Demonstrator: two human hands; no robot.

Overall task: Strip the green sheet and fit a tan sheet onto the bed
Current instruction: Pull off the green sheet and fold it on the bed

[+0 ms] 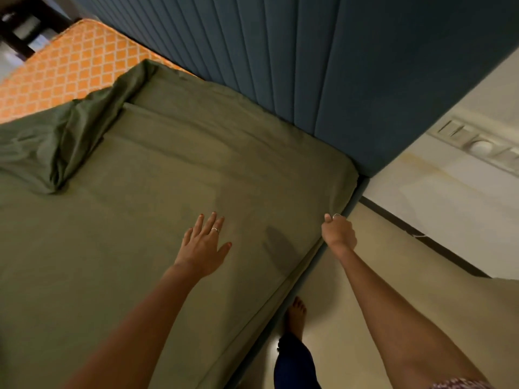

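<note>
The green sheet [174,169] covers most of the mattress. Its far left corner is pulled off and bunched in folds, baring the orange patterned mattress [73,63]. My left hand [203,245] lies flat on the sheet with fingers spread, near the right edge of the bed. My right hand [338,231] grips the sheet's edge at the right side of the mattress, close to the headboard corner. No tan sheet is in view.
A dark blue padded headboard [309,66] runs along the far side. A cream wall with a switch panel [477,144] stands at the right. Beige floor [393,276] lies beside the bed, where my bare foot [296,313] stands.
</note>
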